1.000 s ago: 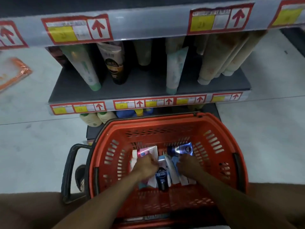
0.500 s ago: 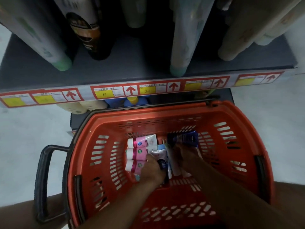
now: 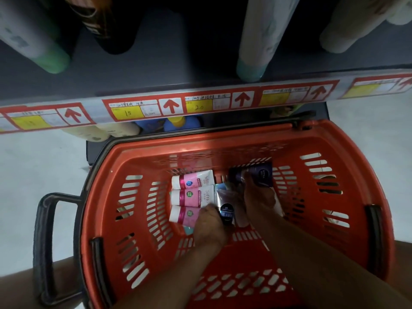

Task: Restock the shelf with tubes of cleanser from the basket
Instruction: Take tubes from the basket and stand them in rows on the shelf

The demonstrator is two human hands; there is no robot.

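Observation:
A red basket [image 3: 223, 150] stands below me in front of the shelf. At its bottom lie three pink and white tubes [image 3: 191, 195] side by side, a dark blue tube [image 3: 262, 175] at the back and a black-capped tube [image 3: 226, 212] in the middle. My left hand [image 3: 209, 228] is curled over the end of the nearest pink tube [image 3: 182, 214], beside the black cap. My right hand [image 3: 259, 198] reaches further back, its fingers round the near end of the dark blue tube. More tubes lie hidden under both hands.
The grey shelf with its red and yellow label strip [image 3: 200, 105] overhangs the basket's far rim. Tubes stand cap-down on it: green-capped [image 3: 53, 61], black [image 3: 109, 32], teal-capped [image 3: 252, 68], beige [image 3: 338, 39]. Bottles [image 3: 100, 133] sit on the lower shelf. The basket's black handle [image 3: 44, 241] sticks out left.
My head has dropped closer to the basket. My left hand slid down toward the nearest pink tube, uncovering the other two. My right hand reached further back to the dark blue tube.

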